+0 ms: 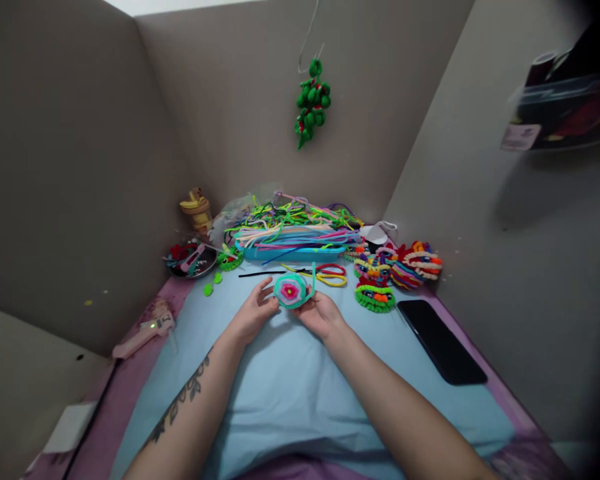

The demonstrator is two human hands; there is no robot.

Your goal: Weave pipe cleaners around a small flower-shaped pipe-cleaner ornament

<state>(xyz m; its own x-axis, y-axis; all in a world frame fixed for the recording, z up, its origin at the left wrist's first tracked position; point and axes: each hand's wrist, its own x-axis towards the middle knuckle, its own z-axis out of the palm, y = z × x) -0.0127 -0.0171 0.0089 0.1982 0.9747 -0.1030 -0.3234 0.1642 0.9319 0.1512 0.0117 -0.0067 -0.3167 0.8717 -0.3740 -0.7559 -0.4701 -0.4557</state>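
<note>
Between my two hands is a flat round coil of pipe cleaners point(289, 291), pink in the middle with a yellow dot, then pale lilac, then turquoise outside. A loose turquoise end stands up at its right side. My right hand point(321, 313) grips the coil from the lower right, with some fingers hidden behind it. At the left edge, my left hand point(257, 310) holds it with the thumb near the rim, its upper fingers partly spread. Just beyond lie scissors point(333, 275) with red and yellow handles and a black pipe cleaner point(260, 274).
Behind, a blue tray point(295, 254) is heaped with coloured pipe cleaners. Finished pipe-cleaner pieces point(375, 297) and a black phone point(443, 341) lie right. A pink glue gun point(147, 333), a metal bowl point(207, 263) and green bits point(209, 290) lie left. Grey partitions enclose the table.
</note>
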